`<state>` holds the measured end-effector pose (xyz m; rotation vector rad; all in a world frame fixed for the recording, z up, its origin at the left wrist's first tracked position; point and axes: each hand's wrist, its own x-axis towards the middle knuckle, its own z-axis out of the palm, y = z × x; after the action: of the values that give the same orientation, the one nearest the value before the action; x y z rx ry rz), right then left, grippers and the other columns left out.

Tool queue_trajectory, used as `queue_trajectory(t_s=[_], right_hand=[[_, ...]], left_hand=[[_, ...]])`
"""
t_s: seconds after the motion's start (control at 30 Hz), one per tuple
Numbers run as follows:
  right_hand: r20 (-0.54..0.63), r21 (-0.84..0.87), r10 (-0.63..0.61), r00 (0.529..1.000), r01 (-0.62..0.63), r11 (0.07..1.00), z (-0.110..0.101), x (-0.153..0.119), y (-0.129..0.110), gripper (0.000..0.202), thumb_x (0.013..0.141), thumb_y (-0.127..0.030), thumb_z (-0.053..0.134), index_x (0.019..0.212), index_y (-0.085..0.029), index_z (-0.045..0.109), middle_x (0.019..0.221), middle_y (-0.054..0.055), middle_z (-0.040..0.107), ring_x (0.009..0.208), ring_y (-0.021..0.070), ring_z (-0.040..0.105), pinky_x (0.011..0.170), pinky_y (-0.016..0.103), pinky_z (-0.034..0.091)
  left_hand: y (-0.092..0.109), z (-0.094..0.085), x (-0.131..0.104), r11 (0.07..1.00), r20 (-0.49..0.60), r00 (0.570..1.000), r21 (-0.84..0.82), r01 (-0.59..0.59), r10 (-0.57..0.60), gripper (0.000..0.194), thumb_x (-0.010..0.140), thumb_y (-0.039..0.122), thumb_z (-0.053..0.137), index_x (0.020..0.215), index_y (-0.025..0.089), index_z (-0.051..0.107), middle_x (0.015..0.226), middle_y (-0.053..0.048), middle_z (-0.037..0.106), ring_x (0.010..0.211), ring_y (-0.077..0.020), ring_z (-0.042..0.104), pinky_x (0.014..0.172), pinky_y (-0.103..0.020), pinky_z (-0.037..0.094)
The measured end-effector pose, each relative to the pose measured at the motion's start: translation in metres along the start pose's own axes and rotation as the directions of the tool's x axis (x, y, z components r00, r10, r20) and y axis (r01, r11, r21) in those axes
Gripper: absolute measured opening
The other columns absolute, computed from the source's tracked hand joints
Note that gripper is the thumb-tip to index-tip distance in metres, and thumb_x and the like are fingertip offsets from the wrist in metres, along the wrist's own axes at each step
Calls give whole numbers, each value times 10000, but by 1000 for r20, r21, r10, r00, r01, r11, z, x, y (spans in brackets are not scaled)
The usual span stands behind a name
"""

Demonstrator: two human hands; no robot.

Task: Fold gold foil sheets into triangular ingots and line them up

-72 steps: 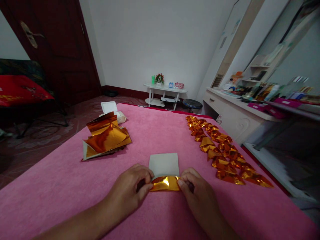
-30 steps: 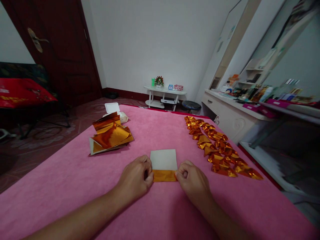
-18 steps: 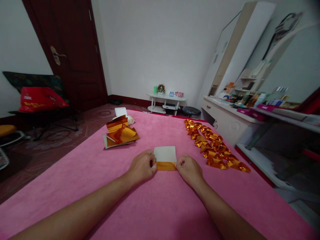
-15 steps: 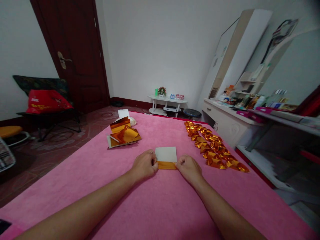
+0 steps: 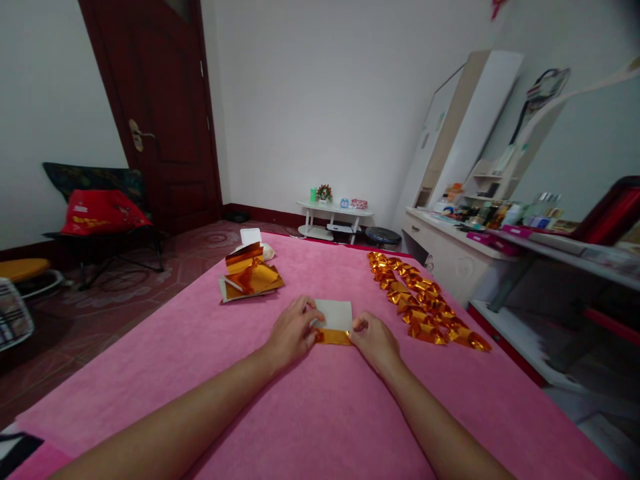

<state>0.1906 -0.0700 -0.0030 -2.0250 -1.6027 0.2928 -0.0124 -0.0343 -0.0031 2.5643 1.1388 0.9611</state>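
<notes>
A sheet of gold foil paper (image 5: 334,312) lies on the pink cover, pale side up, with a folded gold strip along its near edge. At its left edge is my left hand (image 5: 294,330), fingertips reaching over the pale side and the lower fingers gripping the end of the gold strip. My right hand (image 5: 376,340) pinches the strip's right end between thumb and curled fingers. Two rows of folded gold foil pieces (image 5: 423,300) lie on the right. Beyond my left hand rests a loose stack of gold foil sheets (image 5: 255,277).
The pink cover (image 5: 300,413) spreads over the whole work surface. A white box (image 5: 251,235) stands behind the foil stack. A dressing table (image 5: 450,240) crowded with bottles is on the right. A chair with a red bag (image 5: 105,212) stands at the left near the door.
My left fingers have loosened from a tight fist and now extend over the paper's left side. My right hand keeps its pinch, slightly shifted. The whole view has tilted up a little.
</notes>
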Motion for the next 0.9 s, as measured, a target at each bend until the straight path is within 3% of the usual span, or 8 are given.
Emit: queue_trajectory(t_s=[0.13, 0.27, 0.33, 0.43, 0.5, 0.57, 0.7, 0.9], right_hand=[[0, -97, -141, 990, 140, 985, -6, -14, -10, 178, 758, -154, 509, 810, -252, 647, 825, -16, 623, 744, 125, 573, 588, 208, 353], [-25, -296, -326, 945, 304, 906, -8, -32, -27, 262, 812, -110, 423, 829, -212, 664, 920, 72, 620, 940, 205, 536, 763, 300, 390], [-10, -261, -388, 922, 372, 891, -2, -41, -38, 332, 807, -71, 382, 990, -177, 637, 1064, 107, 610, 1051, 224, 503, 896, 351, 365], [41, -52, -410, 911, 412, 910, 15, -55, -55, 546, 834, -121, 348, 1376, -66, 299, 1410, 153, 360, 1295, 211, 320, 1060, 365, 261], [92, 70, -369, 925, 363, 929, 25, -64, -64, 680, 875, -280, 368, 1431, -25, 69, 1503, 159, 120, 1376, 220, 139, 1097, 373, 220], [138, 107, -350, 927, 337, 935, 30, -71, -69, 798, 876, -433, 377, 1427, -5, -10, 1509, 164, -8, 1387, 242, 8, 1114, 405, 177], [227, -3, -339, 913, 348, 937, 25, -75, -61, 914, 832, -601, 368, 1420, 26, 57, 1492, 197, -9, 1378, 280, -18, 1117, 456, 127], [302, -225, -285, 910, 358, 906, -5, -75, -26, 861, 813, -627, 385, 1408, -23, 234, 1487, 181, 107, 1377, 296, 50, 1116, 470, 109]], left_hand=[[10, -8, 2, 969, 184, 957, 59, -240, 226, 234, 844, 184, 502, 963, 296, 670, 1015, -37, 591, 963, -191, 454, 803, -325, 336], [16, -12, 4, 946, 264, 925, 102, -308, 273, 259, 904, 283, 434, 1034, 345, 650, 972, -21, 637, 939, -192, 452, 750, -337, 303], [17, -13, 4, 941, 283, 919, 116, -318, 276, 253, 904, 304, 433, 1008, 332, 662, 954, -28, 641, 934, -193, 454, 746, -340, 295], [14, -10, 5, 941, 295, 921, 141, -307, 256, 169, 856, 274, 521, 880, 264, 687, 961, -38, 638, 940, -197, 457, 759, -342, 297], [11, -7, 5, 945, 293, 928, 158, -285, 231, 120, 817, 240, 571, 873, 229, 676, 968, -42, 636, 935, -199, 462, 757, -339, 308], [9, -5, 6, 949, 296, 931, 161, -270, 214, 142, 803, 224, 584, 921, 220, 663, 950, -45, 638, 916, -196, 465, 746, -333, 319], [8, -7, 6, 944, 310, 917, 134, -301, 249, 133, 819, 237, 564, 876, 254, 683, 905, -31, 645, 910, -193, 466, 740, -326, 313], [12, -15, 6, 966, 295, 929, 63, -250, 221, 282, 837, 174, 486, 988, 318, 675, 917, -16, 667, 918, -190, 504, 754, -324, 319]])
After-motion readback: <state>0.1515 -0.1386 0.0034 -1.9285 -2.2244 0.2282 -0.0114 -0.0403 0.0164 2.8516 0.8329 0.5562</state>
